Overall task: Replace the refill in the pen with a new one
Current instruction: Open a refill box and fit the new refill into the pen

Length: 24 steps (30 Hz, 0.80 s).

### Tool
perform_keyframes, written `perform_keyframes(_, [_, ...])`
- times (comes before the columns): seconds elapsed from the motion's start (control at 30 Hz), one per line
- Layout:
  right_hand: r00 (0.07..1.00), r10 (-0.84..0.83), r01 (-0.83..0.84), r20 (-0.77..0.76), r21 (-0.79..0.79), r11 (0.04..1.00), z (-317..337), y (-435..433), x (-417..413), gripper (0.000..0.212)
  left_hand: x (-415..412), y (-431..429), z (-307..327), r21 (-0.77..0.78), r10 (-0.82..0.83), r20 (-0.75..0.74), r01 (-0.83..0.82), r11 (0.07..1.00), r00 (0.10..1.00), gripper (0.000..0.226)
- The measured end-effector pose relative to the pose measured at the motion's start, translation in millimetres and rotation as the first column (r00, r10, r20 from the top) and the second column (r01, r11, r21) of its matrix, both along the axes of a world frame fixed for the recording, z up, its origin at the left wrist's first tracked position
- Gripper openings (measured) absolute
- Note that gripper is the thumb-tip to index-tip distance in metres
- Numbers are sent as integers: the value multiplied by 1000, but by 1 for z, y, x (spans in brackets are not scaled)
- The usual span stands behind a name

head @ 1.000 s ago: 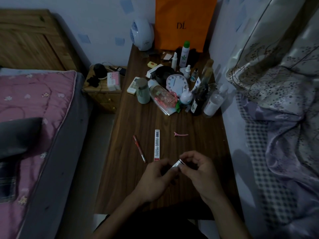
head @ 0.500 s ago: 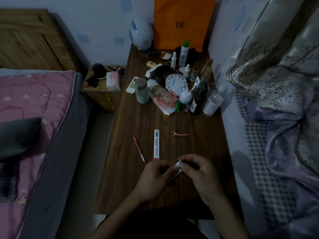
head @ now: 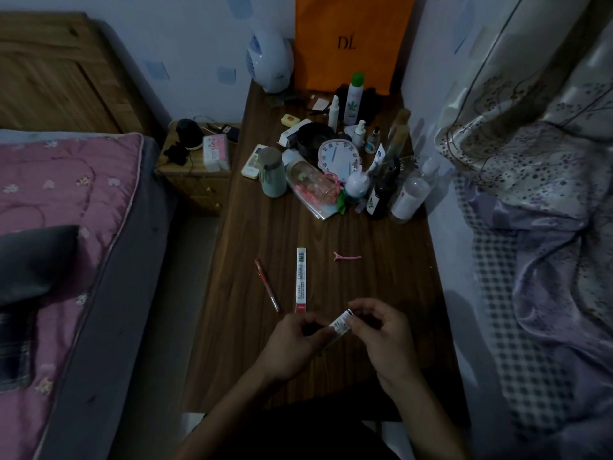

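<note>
Low in the centre of the frame we held a slim white refill packet (head: pixel 340 325) between our 2 hands, above the near part of the wooden desk (head: pixel 381 277). Our left hand (head: pixel 298 343) was curled round its lower end, and our right hand (head: pixel 381 336) pinched its upper, barcoded end between thumb and forefinger. The packet slanted up to the right, most of its length hidden behind our fingers. Just above the left hand a 2nd refill packet (head: pixel 301 280) lay flat on the desk, running straight up the frame with its red end nearest us. The red pen (head: pixel 267 285) lay just left of it, slightly slanted and not touching it. A pink hair clip (head: pixel 347 257) lay to the right of that packet's upper end. Bottles, a round clock (head: pixel 338 157) and other clutter crowded the desk at upper centre, before an orange bag (head: pixel 348 41).
</note>
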State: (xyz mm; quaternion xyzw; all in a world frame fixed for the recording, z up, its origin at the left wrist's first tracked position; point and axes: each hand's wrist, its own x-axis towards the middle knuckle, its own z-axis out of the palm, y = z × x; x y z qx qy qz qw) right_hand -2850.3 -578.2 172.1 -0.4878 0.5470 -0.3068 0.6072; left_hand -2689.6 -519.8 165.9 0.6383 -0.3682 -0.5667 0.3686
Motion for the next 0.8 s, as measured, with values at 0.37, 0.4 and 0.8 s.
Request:
perform_keyframes(0.37, [984, -108, 37, 140, 434, 900, -52, 9, 14, 12, -4, 6, -30, 125, 158, -27, -154, 980, 987, 10])
perform_keyframes(0.4, [988, -102, 44, 116, 424, 904, -58, 10, 15, 17, -3, 7, -34, 141, 144, -6, -141, 980, 990, 11])
perform_keyframes(0.8, [951, 81, -16, -300, 212, 977, -114, -15, 6, 7, 16, 23, -81, 235, -34, 350, -53, 971, 936, 15])
